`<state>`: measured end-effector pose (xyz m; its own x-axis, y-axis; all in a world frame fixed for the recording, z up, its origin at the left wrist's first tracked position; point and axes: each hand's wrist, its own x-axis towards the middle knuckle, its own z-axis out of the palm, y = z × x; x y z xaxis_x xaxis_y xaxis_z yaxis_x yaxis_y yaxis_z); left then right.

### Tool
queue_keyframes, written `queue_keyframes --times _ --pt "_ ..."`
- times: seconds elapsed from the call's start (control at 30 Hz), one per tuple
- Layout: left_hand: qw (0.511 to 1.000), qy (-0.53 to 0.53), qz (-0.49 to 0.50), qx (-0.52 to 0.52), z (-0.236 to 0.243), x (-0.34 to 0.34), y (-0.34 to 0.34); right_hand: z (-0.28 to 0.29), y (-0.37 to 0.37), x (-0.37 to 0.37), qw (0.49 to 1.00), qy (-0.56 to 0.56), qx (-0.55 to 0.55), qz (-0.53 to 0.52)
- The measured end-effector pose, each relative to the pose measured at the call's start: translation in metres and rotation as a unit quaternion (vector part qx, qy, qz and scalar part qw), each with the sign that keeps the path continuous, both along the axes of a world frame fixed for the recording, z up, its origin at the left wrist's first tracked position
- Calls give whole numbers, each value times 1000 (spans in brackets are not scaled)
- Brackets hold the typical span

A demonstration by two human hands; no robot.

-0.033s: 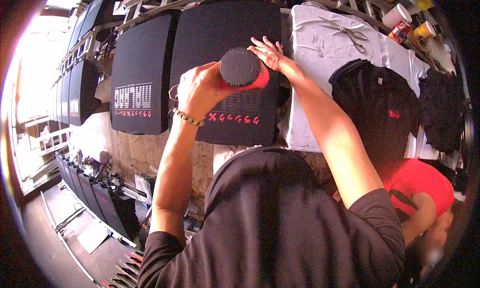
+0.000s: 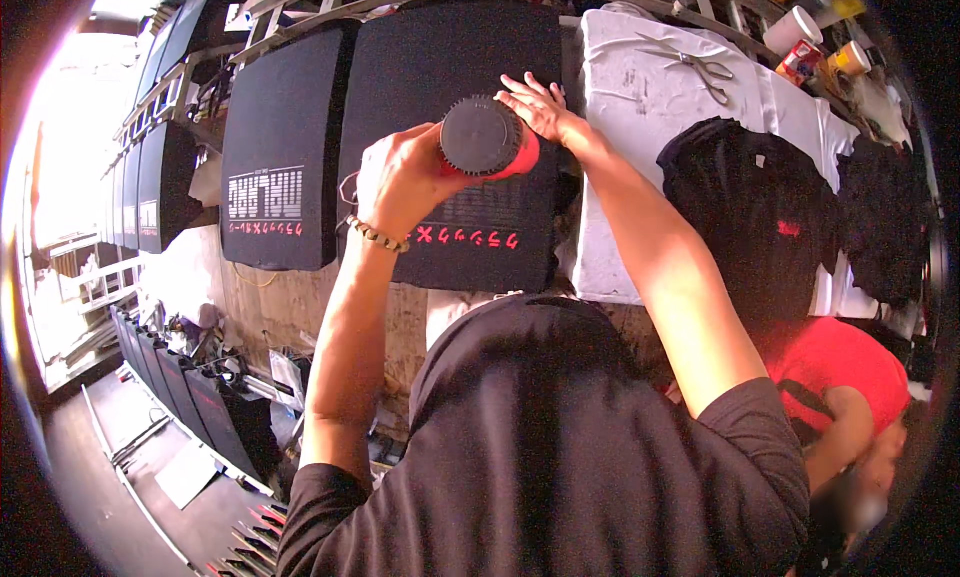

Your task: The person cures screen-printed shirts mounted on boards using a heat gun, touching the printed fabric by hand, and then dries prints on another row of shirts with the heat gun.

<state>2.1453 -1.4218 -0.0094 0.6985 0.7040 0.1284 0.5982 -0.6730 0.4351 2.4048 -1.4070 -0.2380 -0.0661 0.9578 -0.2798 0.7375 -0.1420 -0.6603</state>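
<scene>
My left hand (image 2: 405, 177) is wrapped around a red heat gun (image 2: 480, 137), whose dark, round, notched end faces up. The gun's far end and grip are hidden. Beneath it lies a black T-shirt (image 2: 440, 57), stretched flat on a board, with grey block print and a line of red characters. My right hand (image 2: 535, 107) is open, fingers spread, at the right part of that shirt, just beyond the heat gun. I cannot tell whether its palm touches the cloth. A beaded bracelet (image 2: 376, 237) circles my left wrist.
To the left lies another printed black shirt (image 2: 285, 127) on its board. On the right, a white cloth-covered board (image 2: 630, 87) bears scissors (image 2: 690, 65) and a black shirt (image 2: 750, 197). Tubs (image 2: 795, 32) stand far right. A person in red (image 2: 840, 377) bends nearby at lower right.
</scene>
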Motion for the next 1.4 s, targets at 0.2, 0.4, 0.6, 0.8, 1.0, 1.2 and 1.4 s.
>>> queue_keyframes --times 0.2,0.4,0.6,0.8,1.0,1.2,1.4 --pt "998 54 25 -12 15 -8 2 9 1 -1 999 6 -32 0" --pt "997 65 23 19 17 -43 8 10 -2 -1 1000 6 -24 -11" --pt "993 76 44 -76 15 -65 3 14 -3 -2 1000 19 -22 -7" --pt "999 20 26 24 5 -55 -13 11 -2 -2 1000 23 -15 -5" --pt "996 70 -7 -48 16 -29 -29 4 -3 -2 1000 26 -9 -6" --pt "996 67 -39 -42 15 -25 -38 -3 -5 -4 1000 1 12 -4" --pt "995 66 -49 -48 18 -38 -53 -6 -6 -5 1000 9 23 -9"
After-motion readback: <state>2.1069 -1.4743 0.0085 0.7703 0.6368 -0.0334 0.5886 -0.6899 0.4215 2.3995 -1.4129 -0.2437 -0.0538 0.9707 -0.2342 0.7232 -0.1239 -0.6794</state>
